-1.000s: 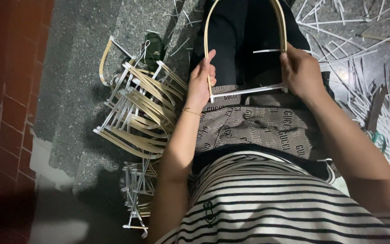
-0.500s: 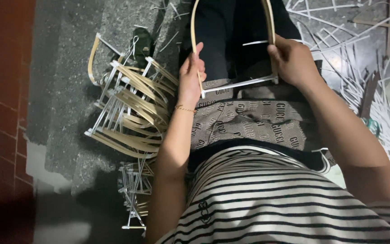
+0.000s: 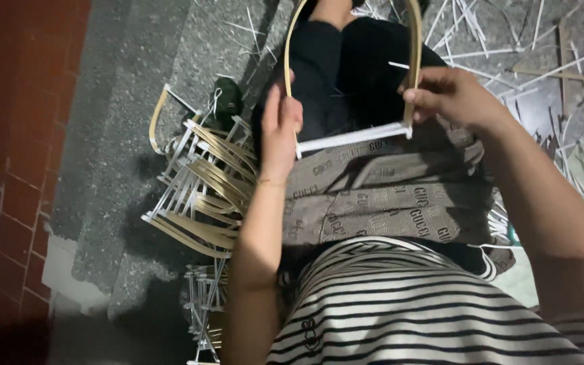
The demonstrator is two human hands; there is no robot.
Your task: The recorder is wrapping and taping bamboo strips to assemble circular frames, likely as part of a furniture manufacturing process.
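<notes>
- Bent bamboo hoop (image 3: 290, 40) arches away over the lap — white crossbar (image 3: 351, 137) lies sideways between both hands.
- Left hand (image 3: 280, 132) pinches the crossbar's left end; right hand (image 3: 449, 94) pinches the hoop's right leg.

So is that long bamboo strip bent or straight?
Bent. The bamboo strip curves into an arch over the lap, its ends held by the left hand and right hand, joined by a white crossbar.

Both forearms reach forward over the lap, left hand (image 3: 280, 132) and right hand (image 3: 449, 94) with fingers pinched closed.
</notes>
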